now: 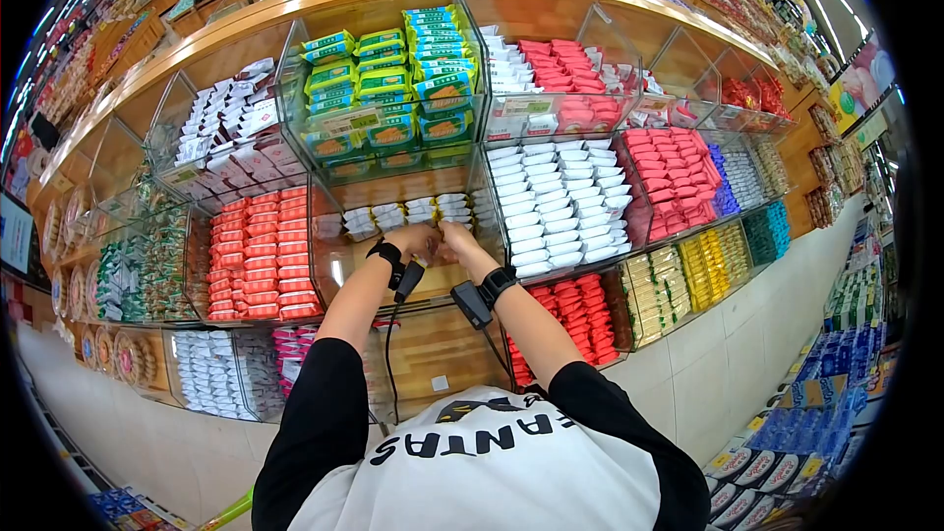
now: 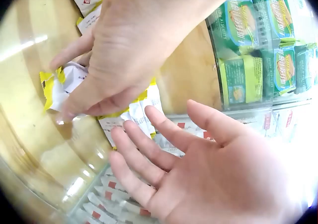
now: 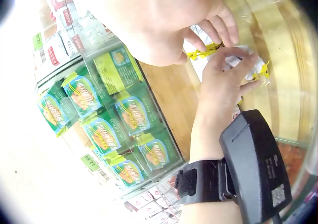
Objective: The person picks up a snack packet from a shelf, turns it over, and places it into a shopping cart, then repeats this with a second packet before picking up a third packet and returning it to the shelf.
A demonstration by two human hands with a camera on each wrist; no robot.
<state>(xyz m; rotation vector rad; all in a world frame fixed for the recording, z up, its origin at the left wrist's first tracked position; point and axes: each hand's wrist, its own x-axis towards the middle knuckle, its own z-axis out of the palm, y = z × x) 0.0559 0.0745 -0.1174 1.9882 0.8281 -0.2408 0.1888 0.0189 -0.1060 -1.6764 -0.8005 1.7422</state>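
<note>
My left hand (image 1: pixel 413 239) pinches a small white packet with yellow crimped ends (image 2: pixel 58 92) between thumb and fingers, low over the wooden floor of a clear bin. Beside it is my right hand (image 1: pixel 454 241). In the left wrist view its palm (image 2: pixel 218 179) shows, with fingers spread and loosely bent, and nothing is held in it. Its fingertips overlap the row of similar white-and-yellow packets (image 2: pixel 144 110). Those packets (image 1: pixel 361 218) line the back of the bin in short stacks. Each wrist carries a black strap and camera.
Clear dividers surround the bin. Red packets (image 1: pixel 258 251) fill the bin to the left, white packets (image 1: pixel 560 206) the one to the right. Green biscuit packs (image 1: pixel 383 79) stand in the raised bin behind. A cable (image 1: pixel 391 364) hangs from the left wrist camera (image 1: pixel 409 281).
</note>
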